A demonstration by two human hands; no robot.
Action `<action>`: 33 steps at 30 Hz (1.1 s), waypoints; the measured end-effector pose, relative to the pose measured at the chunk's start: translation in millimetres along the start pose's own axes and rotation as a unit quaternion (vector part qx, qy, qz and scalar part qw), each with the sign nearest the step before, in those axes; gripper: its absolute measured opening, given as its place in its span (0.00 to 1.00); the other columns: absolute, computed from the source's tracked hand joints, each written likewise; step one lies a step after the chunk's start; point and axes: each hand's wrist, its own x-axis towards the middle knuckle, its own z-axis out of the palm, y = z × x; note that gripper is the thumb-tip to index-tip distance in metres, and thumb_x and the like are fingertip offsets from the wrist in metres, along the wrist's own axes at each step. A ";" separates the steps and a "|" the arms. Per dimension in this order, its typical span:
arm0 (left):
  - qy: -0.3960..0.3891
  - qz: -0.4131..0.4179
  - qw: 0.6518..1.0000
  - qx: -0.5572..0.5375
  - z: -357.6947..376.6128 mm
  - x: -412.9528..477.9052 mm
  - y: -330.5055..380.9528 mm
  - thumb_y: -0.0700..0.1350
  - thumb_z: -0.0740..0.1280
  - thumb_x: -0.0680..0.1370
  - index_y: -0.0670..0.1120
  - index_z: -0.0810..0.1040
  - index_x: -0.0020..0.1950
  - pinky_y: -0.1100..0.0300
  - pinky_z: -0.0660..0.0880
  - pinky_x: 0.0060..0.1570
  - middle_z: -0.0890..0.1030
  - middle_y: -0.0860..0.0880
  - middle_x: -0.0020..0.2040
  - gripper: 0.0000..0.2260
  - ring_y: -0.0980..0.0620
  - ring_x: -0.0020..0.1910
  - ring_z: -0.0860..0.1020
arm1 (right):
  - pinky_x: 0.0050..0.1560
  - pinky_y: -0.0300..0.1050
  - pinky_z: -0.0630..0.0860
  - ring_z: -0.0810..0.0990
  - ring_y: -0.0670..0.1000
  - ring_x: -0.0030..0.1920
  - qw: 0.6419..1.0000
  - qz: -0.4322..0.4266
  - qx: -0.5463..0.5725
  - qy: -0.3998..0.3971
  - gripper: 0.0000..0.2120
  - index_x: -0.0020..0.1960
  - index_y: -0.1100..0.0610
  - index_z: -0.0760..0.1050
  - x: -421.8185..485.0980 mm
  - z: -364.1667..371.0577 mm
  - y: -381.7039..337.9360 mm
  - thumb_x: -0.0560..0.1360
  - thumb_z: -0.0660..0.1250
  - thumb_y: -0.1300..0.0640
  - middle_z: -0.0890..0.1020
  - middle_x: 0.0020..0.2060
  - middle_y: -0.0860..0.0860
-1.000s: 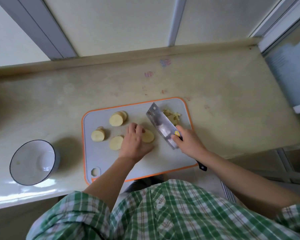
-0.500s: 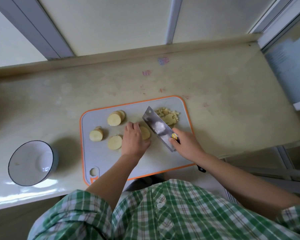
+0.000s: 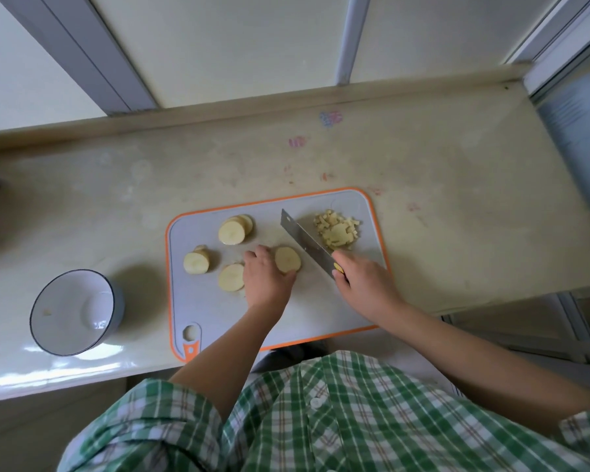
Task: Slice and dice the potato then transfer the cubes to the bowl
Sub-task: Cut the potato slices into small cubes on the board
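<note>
Blade of cleaver (image 3: 304,241) tipped more upright; left hand (image 3: 266,284) uncovers more potato slice (image 3: 288,259).

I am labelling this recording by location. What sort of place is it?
Probably a home kitchen: a pale countertop along a wall, an orange-edged cutting board carrying potato slices, and a cleaver gripped in the right hand.

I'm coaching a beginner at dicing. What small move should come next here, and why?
Probably shift the cleaver left onto the slice and start cutting strips: the left hand holds that slice flat, the right hand grips the cleaver beside it, and the diced pile lies on the cleaver's far side.
</note>
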 end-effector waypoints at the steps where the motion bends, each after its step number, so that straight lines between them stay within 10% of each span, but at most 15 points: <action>1: -0.005 -0.022 0.999 -0.029 -0.9 -0.9 2.8 0.49 0.74 0.70 0.42 0.71 0.61 0.56 0.68 0.52 0.71 0.43 0.58 0.24 0.43 0.54 0.73 | 0.35 0.48 0.66 0.77 0.62 0.41 1.000 -0.011 -0.003 -0.011 0.05 0.51 0.58 0.69 0.1 0.7 -2.0 0.77 0.60 0.58 0.77 0.43 0.55; 33: 0.002 -0.073 0.984 -0.162 9.6 6.1 15.6 0.40 0.72 0.70 0.48 0.79 0.51 0.55 0.77 0.49 0.81 0.48 0.49 0.11 0.50 0.45 0.79 | 0.33 0.52 0.68 0.73 0.61 0.35 0.998 0.031 0.046 -0.008 0.03 0.47 0.58 0.66 -0.8 -2.1 5.5 0.75 0.60 0.61 0.74 0.35 0.55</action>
